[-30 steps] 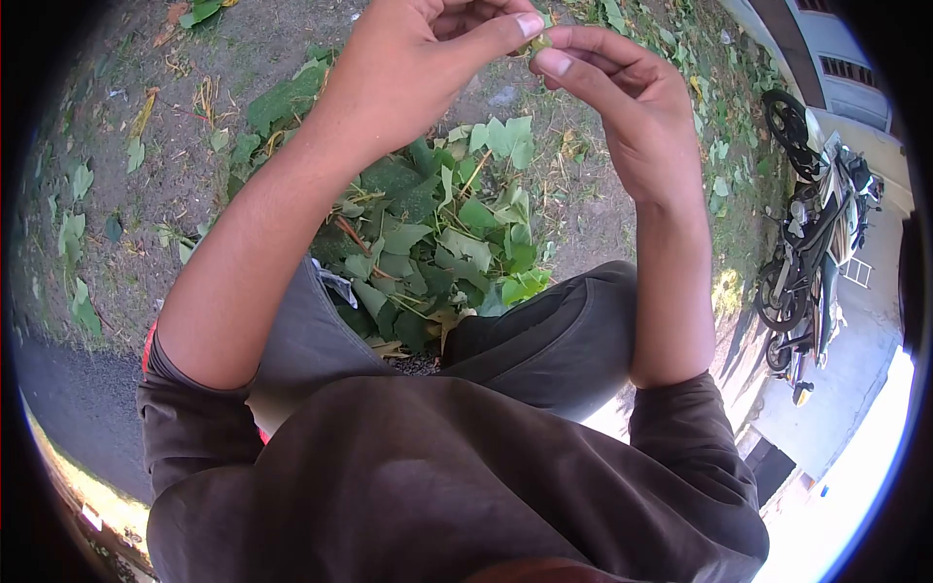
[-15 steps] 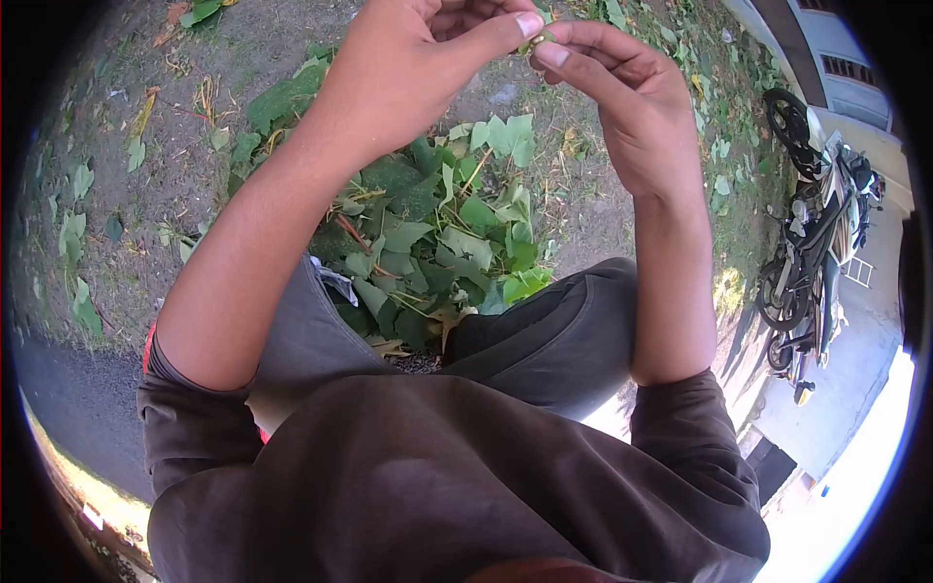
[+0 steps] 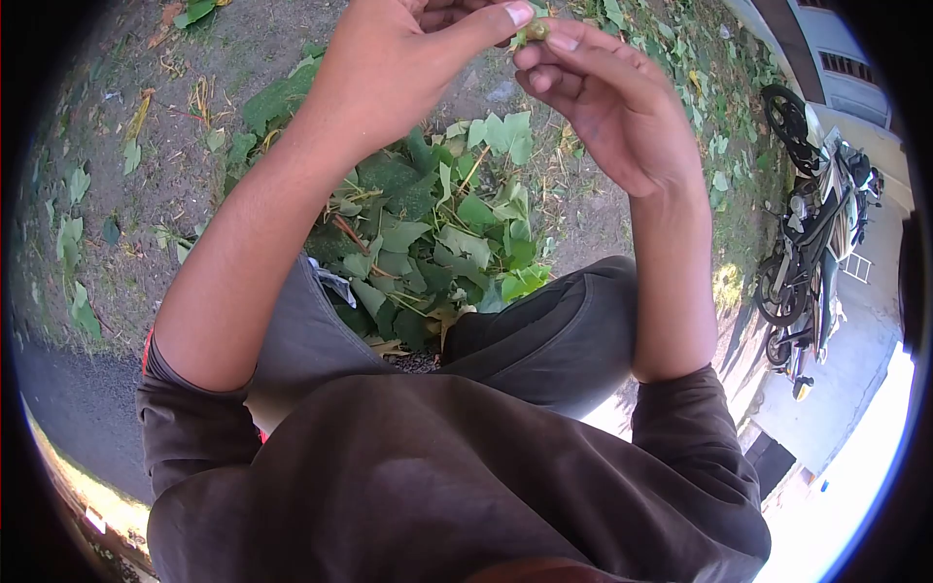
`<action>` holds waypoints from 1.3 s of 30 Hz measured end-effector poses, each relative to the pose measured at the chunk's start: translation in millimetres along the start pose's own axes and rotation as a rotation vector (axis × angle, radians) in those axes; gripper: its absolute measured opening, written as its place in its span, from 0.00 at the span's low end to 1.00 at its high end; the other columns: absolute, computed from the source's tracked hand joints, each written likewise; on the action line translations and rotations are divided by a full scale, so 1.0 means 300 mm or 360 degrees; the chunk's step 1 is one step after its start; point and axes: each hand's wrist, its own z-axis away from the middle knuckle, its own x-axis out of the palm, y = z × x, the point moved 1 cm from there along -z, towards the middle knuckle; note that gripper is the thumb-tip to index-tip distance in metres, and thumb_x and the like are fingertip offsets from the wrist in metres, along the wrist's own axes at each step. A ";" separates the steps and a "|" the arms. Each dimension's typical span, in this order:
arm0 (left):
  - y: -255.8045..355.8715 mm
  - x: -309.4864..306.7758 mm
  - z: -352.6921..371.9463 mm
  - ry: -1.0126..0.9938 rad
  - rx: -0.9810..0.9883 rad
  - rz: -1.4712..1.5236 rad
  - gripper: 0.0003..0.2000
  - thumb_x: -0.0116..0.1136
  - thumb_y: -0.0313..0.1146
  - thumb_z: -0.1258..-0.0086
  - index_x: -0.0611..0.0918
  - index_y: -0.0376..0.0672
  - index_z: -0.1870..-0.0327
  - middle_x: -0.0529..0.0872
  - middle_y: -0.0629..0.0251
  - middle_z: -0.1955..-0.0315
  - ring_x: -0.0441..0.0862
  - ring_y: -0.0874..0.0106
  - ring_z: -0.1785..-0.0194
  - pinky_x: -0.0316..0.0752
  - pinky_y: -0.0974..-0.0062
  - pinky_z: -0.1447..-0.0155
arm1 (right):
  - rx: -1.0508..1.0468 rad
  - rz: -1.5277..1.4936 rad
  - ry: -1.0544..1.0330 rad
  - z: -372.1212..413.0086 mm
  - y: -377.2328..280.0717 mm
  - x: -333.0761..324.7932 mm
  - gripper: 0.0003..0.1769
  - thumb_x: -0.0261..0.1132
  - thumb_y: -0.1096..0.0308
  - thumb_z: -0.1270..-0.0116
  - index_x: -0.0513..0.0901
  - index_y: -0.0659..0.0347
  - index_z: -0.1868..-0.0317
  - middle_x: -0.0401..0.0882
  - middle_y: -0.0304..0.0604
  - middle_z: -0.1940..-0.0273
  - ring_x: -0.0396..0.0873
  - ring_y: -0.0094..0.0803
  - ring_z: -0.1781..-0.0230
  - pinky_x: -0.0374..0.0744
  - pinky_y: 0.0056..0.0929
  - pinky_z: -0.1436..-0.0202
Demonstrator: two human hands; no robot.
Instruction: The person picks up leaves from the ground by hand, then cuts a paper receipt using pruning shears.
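Note:
At the top of the head view, a small green-brown plant piece [image 3: 532,35] sits between the fingertips of both my hands; its exact kind is too small to make out. My left hand [image 3: 398,73] is closed, its thumb pressed over the upper left of the piece and its other fingers curled behind, partly cut off by the frame. From the other side, my right hand [image 3: 622,102] pinches the piece between thumb and forefinger, its lower fingers bent inward. Below both hands lies a heap of green lobed leaves [image 3: 418,228].
My crossed legs [image 3: 554,335] border the leaf heap on its near side. Loose leaves [image 3: 83,311] lie scattered over the bare, grassy ground. A parked motorcycle [image 3: 821,228] stands at the right beside a pale wall [image 3: 870,301].
The fingertips have shifted slightly left and up, and more of the plant piece shows. My right hand has rolled so that its palm and lower fingers are more visible.

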 end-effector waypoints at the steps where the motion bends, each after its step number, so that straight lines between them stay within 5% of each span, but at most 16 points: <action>1: 0.005 0.000 -0.001 -0.0003 0.0001 0.0002 0.09 0.63 0.32 0.19 0.86 0.34 0.50 0.89 0.67 0.60 0.84 0.80 0.55 0.80 0.76 0.47 | 0.0101 -0.0200 -0.0048 -0.001 0.007 -0.002 0.15 0.67 0.67 0.23 0.87 0.67 0.42 0.90 0.50 0.49 0.87 0.31 0.52 0.80 0.31 0.38; 5: 0.018 -0.002 -0.004 0.0036 0.0008 -0.0244 0.09 0.64 0.31 0.20 0.87 0.35 0.48 0.90 0.66 0.59 0.85 0.78 0.55 0.80 0.74 0.47 | 0.0291 -0.0603 -0.0079 -0.004 0.015 0.009 0.15 0.67 0.66 0.23 0.87 0.64 0.42 0.90 0.49 0.49 0.88 0.31 0.49 0.81 0.32 0.34; 7: -0.008 -0.004 -0.011 0.0036 -0.0021 -0.0266 0.09 0.64 0.29 0.22 0.87 0.36 0.46 0.91 0.64 0.58 0.86 0.78 0.54 0.81 0.73 0.47 | 0.0270 -0.0548 -0.0038 -0.008 0.021 0.011 0.15 0.67 0.66 0.23 0.87 0.64 0.42 0.90 0.49 0.49 0.88 0.30 0.48 0.81 0.32 0.33; 9: -0.077 -0.014 -0.017 0.0007 0.0258 -0.0221 0.11 0.62 0.35 0.18 0.87 0.38 0.44 0.90 0.68 0.55 0.85 0.78 0.46 0.77 0.74 0.36 | 0.0247 -0.0482 0.0019 -0.010 0.038 0.006 0.15 0.68 0.65 0.23 0.87 0.64 0.42 0.90 0.48 0.49 0.88 0.30 0.47 0.81 0.31 0.33; 16: -0.074 -0.012 -0.029 0.0012 0.0173 -0.0250 0.10 0.62 0.34 0.18 0.86 0.37 0.46 0.90 0.69 0.53 0.84 0.79 0.46 0.76 0.76 0.37 | 0.0150 -0.0245 0.0197 -0.014 0.042 0.018 0.10 0.71 0.72 0.28 0.87 0.64 0.48 0.91 0.47 0.52 0.90 0.32 0.51 0.82 0.30 0.36; 18: -0.073 -0.008 -0.031 0.0010 0.0189 -0.0377 0.28 0.59 0.57 0.19 0.84 0.34 0.46 0.89 0.61 0.55 0.88 0.74 0.50 0.76 0.73 0.39 | 0.0089 -0.0194 0.0211 -0.019 0.046 0.027 0.11 0.71 0.73 0.27 0.86 0.64 0.47 0.92 0.46 0.53 0.90 0.32 0.52 0.83 0.30 0.39; 19: -0.071 -0.009 -0.033 0.0001 0.0207 -0.0375 0.28 0.59 0.57 0.19 0.84 0.34 0.46 0.89 0.61 0.55 0.88 0.74 0.50 0.76 0.73 0.39 | 0.0041 -0.0152 0.0210 -0.022 0.048 0.027 0.12 0.70 0.73 0.27 0.86 0.65 0.46 0.92 0.46 0.54 0.90 0.32 0.52 0.83 0.29 0.41; 21: -0.068 -0.016 -0.037 0.0125 0.0102 -0.0357 0.09 0.60 0.33 0.17 0.83 0.37 0.46 0.87 0.67 0.57 0.88 0.77 0.56 0.75 0.77 0.48 | 0.0008 -0.0120 0.0183 -0.024 0.056 0.015 0.16 0.71 0.74 0.28 0.84 0.66 0.42 0.92 0.44 0.57 0.89 0.29 0.53 0.82 0.26 0.45; 27: -0.063 -0.018 -0.057 0.0275 0.0148 -0.0063 0.10 0.54 0.32 0.14 0.80 0.37 0.43 0.87 0.65 0.54 0.88 0.75 0.54 0.77 0.74 0.47 | 0.0092 0.0541 0.0223 -0.022 0.025 0.032 0.17 0.73 0.72 0.29 0.83 0.66 0.42 0.90 0.38 0.64 0.86 0.22 0.62 0.82 0.22 0.54; 32: -0.055 -0.016 -0.057 0.0213 0.0074 0.0011 0.10 0.53 0.30 0.14 0.80 0.39 0.40 0.87 0.65 0.51 0.85 0.75 0.51 0.78 0.73 0.43 | 0.0053 0.0430 0.0278 -0.019 0.023 0.023 0.11 0.72 0.73 0.28 0.82 0.60 0.49 0.81 0.27 0.71 0.71 0.11 0.72 0.64 0.19 0.69; 35: -0.055 -0.013 -0.060 0.0176 0.0071 0.0012 0.11 0.55 0.28 0.16 0.82 0.36 0.40 0.87 0.63 0.49 0.86 0.75 0.48 0.81 0.72 0.41 | 0.0016 0.0299 0.0423 -0.019 0.009 0.012 0.12 0.72 0.75 0.29 0.82 0.59 0.47 0.80 0.27 0.71 0.71 0.10 0.73 0.64 0.18 0.70; 37: -0.050 -0.004 -0.058 0.0172 0.0061 -0.0002 0.09 0.59 0.27 0.18 0.85 0.36 0.43 0.90 0.64 0.51 0.88 0.78 0.51 0.81 0.75 0.43 | 0.0017 0.0283 0.0444 -0.027 0.009 -0.021 0.20 0.74 0.74 0.30 0.80 0.59 0.40 0.84 0.29 0.70 0.73 0.13 0.70 0.69 0.19 0.61; 39: -0.047 -0.012 -0.055 0.0165 0.0020 -0.0046 0.09 0.63 0.27 0.20 0.87 0.37 0.45 0.92 0.66 0.54 0.87 0.79 0.52 0.81 0.76 0.42 | -0.0308 -0.0082 0.0717 -0.021 0.003 -0.018 0.30 0.73 0.69 0.27 0.74 0.62 0.28 0.89 0.39 0.56 0.82 0.20 0.55 0.74 0.27 0.42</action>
